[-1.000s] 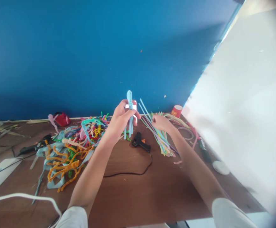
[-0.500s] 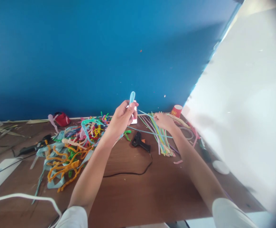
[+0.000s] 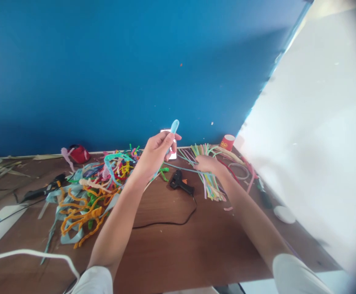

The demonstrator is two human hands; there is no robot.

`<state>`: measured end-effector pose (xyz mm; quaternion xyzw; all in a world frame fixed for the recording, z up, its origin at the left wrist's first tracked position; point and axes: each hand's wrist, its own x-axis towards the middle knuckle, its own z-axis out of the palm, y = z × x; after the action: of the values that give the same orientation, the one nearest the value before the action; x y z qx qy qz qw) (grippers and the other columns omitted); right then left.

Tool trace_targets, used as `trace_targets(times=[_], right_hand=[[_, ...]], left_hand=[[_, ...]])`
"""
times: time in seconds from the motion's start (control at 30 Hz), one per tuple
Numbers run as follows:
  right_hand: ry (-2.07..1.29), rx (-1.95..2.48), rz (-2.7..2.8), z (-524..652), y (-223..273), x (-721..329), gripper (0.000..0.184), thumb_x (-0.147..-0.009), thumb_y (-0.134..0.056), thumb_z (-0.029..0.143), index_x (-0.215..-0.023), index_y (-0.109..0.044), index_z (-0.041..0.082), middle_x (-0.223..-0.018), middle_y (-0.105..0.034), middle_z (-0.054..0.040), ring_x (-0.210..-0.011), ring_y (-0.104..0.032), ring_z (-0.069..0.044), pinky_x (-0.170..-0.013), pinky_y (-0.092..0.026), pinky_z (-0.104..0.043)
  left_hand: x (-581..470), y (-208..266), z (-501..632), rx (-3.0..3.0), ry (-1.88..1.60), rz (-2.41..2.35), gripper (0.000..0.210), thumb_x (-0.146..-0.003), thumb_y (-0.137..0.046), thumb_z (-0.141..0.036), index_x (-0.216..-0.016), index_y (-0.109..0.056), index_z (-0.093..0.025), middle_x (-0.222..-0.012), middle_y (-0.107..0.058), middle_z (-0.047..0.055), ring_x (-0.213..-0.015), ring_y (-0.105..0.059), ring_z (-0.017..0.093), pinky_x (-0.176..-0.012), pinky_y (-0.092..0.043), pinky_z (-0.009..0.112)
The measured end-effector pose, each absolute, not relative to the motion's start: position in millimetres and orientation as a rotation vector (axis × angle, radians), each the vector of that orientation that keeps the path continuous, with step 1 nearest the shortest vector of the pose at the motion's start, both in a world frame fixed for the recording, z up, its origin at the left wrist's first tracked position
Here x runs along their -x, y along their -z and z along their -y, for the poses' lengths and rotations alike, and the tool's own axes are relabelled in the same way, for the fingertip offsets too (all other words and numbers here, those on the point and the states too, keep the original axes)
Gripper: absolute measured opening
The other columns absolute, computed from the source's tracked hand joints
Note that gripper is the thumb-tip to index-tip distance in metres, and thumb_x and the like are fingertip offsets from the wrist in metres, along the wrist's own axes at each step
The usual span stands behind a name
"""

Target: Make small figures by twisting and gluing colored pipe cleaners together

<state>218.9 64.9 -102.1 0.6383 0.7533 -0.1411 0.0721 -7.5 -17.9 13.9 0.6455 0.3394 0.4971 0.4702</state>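
Note:
My left hand (image 3: 162,147) is raised over the back of the table, thumb and fingers pinched on a light blue strip. The top of this light blue strip (image 3: 174,125) sticks up as a rounded loop above my thumb. My right hand (image 3: 207,163) reaches into a bundle of long, thin pastel strips (image 3: 211,190) at the back right. Its fingers are bent together at the strips; exactly what sits between the fingertips is hidden. A single light blue strip (image 3: 178,166) runs leftward from the bundle. Behind my left hand stands a lit phone (image 3: 173,155), partly covered.
A black glue gun (image 3: 180,182) lies between my arms, its cord trailing forward. On the left is a tangled heap of fuzzy pipe cleaners (image 3: 86,216) and ribbons. A red paper cup (image 3: 227,142) stands near the wall, and a white disc (image 3: 284,214) lies to the right.
My right hand has moved slightly left and down over the bundle; the strip end that stuck out past its fingers is lower. The blue loop in my left hand has tilted right.

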Motion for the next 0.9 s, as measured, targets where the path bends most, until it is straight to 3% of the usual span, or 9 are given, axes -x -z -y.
trace_targets(times=[0.17, 0.3, 0.5, 0.67, 0.7, 0.83, 0.9], right_hand=[[0.489, -1.787, -2.123, -65, 108, -209, 0.036, -0.095, -0.060, 0.036, -0.126, -0.059, 0.018, -0.127, -0.061, -0.0100, -0.107, -0.063, -0.022, -0.090, -0.055, -0.044], [0.487, -1.758, -2.094, -64, 108, -207, 0.036, -0.095, -0.060, 0.036, -0.126, -0.059, 0.018, -0.127, -0.061, -0.0100, -0.108, -0.063, -0.022, -0.090, -0.055, -0.044], [0.467, -1.783, -2.119, -62, 95, -216, 0.036, -0.095, -0.060, 0.036, -0.126, -0.058, 0.018, -0.128, -0.061, -0.0099, -0.108, -0.063, -0.022, -0.091, -0.055, -0.044], [0.564, -1.789, -2.178, -64, 86, -232, 0.030, -0.090, -0.061, 0.045, -0.095, -0.072, 0.018, -0.086, -0.073, -0.0075, -0.081, -0.071, -0.024, -0.071, -0.052, -0.034], [0.584, -1.792, -2.209, -65, 85, -236, 0.031, -0.090, -0.059, 0.047, -0.093, -0.073, 0.019, -0.085, -0.074, -0.0078, -0.081, -0.071, -0.025, -0.069, -0.051, -0.033], [0.610, -1.809, -2.361, -68, 82, -252, 0.028, -0.091, -0.058, 0.045, -0.106, -0.072, 0.025, -0.114, -0.072, -0.0061, -0.100, -0.068, -0.024, -0.078, -0.048, -0.030], [0.630, -1.809, -2.391, -70, 82, -257, 0.027, -0.090, -0.059, 0.043, -0.108, -0.071, 0.026, -0.115, -0.072, -0.0052, -0.100, -0.067, -0.022, -0.079, -0.047, -0.029]], left_hand=[[8, -13, 18, -1.563, -1.241, -0.862, 0.025, -0.095, -0.055, -0.042, -0.100, -0.055, -0.018, -0.066, -0.060, -0.001, -0.048, -0.040, 0.006, -0.046, -0.031, 0.020], [7, -13, 19, -1.527, -1.281, -0.839, 0.020, -0.096, -0.054, -0.037, -0.096, -0.049, -0.018, -0.071, -0.062, 0.000, -0.056, -0.048, 0.007, -0.056, -0.040, 0.020], [3, -10, 17, -1.530, -1.313, -0.826, 0.011, -0.098, -0.050, -0.025, -0.089, -0.049, -0.019, -0.068, -0.051, -0.004, -0.062, -0.047, 0.008, -0.063, -0.041, 0.021], [4, -11, 18, -1.542, -1.307, -0.835, 0.015, -0.098, -0.047, -0.023, -0.084, -0.045, -0.020, -0.066, -0.048, -0.004, -0.061, -0.044, 0.009, -0.064, -0.040, 0.021], [4, -12, 18, -1.539, -1.296, -0.844, 0.015, -0.098, -0.048, -0.023, -0.083, -0.044, -0.020, -0.066, -0.048, -0.004, -0.061, -0.044, 0.009, -0.064, -0.040, 0.022], [6, -13, 17, -1.549, -1.306, -0.851, 0.017, -0.098, -0.046, -0.020, -0.081, -0.043, -0.021, -0.065, -0.048, -0.004, -0.061, -0.044, 0.009, -0.065, -0.040, 0.021], [6, -12, 17, -1.549, -1.327, -0.836, 0.017, -0.097, -0.047, -0.020, -0.081, -0.042, -0.020, -0.065, -0.048, -0.004, -0.062, -0.045, 0.009, -0.065, -0.040, 0.020]])
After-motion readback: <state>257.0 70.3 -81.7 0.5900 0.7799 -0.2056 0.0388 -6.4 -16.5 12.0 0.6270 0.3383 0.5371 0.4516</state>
